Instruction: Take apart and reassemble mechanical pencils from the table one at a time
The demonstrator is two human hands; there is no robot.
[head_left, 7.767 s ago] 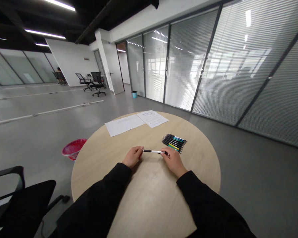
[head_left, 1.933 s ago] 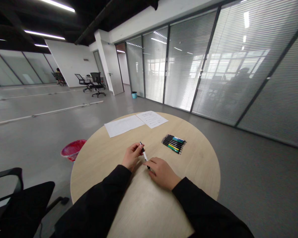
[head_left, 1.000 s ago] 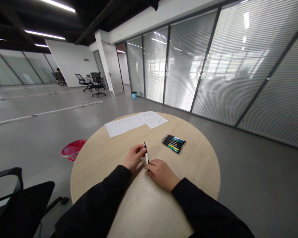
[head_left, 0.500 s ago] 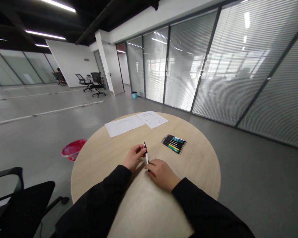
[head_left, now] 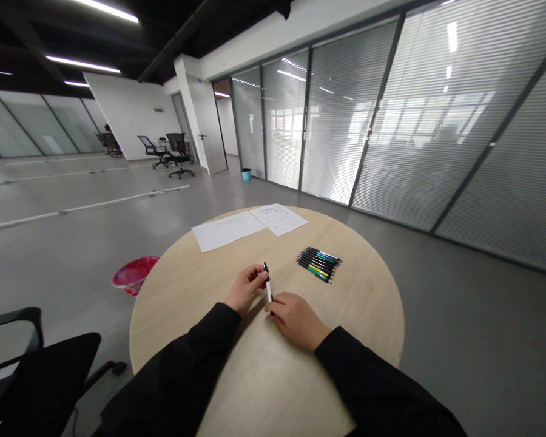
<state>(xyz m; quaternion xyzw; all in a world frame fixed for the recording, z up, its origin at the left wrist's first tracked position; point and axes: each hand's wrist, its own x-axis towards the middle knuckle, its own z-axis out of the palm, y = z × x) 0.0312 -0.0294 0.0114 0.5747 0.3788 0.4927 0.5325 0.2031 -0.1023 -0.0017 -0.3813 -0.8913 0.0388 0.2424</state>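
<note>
Between my two hands is a pen (head_left: 269, 290) with a white barrel and black ends, its tip pointing away from me. My left hand (head_left: 247, 287) pinches it near the tip, thumb against fingers. At the near end, my right hand (head_left: 295, 317) closes its fingers on the pen's dark end, which they partly cover. Both hands are low over the round wooden table (head_left: 177, 315). Beyond my right hand lies a row of several pens (head_left: 319, 264), mostly black with green, yellow and blue parts, side by side.
Two sheets of paper, one nearly blank (head_left: 227, 230) and one printed (head_left: 279, 218), lie at the table's far edge. A red basin-like container (head_left: 134, 274) stands left of the table, near a black chair (head_left: 40, 376). A blue bin (head_left: 246, 175) is by the glass wall.
</note>
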